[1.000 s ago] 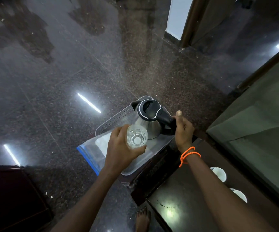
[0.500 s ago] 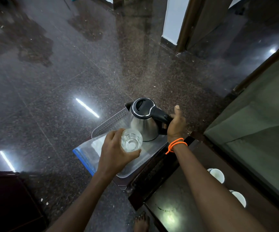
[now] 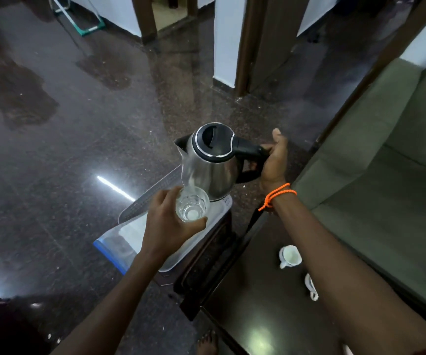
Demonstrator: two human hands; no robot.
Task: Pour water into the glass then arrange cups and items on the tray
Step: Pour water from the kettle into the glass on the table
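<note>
My right hand (image 3: 273, 162) grips the black handle of a steel electric kettle (image 3: 211, 165), lifted above the tray and tilted toward its spout. A thin stream of water runs from the spout into a clear ribbed glass (image 3: 192, 204), which my left hand (image 3: 168, 224) holds just under the spout. Below both lies a white plastic tray (image 3: 140, 208) with a perforated rim, on a dark wooden stand. Two white cups sit on the dark table to the right: one (image 3: 290, 257) in full view, the other (image 3: 310, 285) mostly hidden behind my right forearm.
A clear plastic bag with a blue edge (image 3: 109, 248) lies on the tray's near left end. A green sofa (image 3: 386, 162) fills the right side. The dark table (image 3: 258, 290) reaches to the bottom edge. Polished dark stone floor (image 3: 66, 149) spreads left. My bare toes (image 3: 206, 342) show at the bottom.
My right hand has lifted the kettle off the tray and tipped it toward the glass, and water now runs into it. My view has risen, showing more of the room.
</note>
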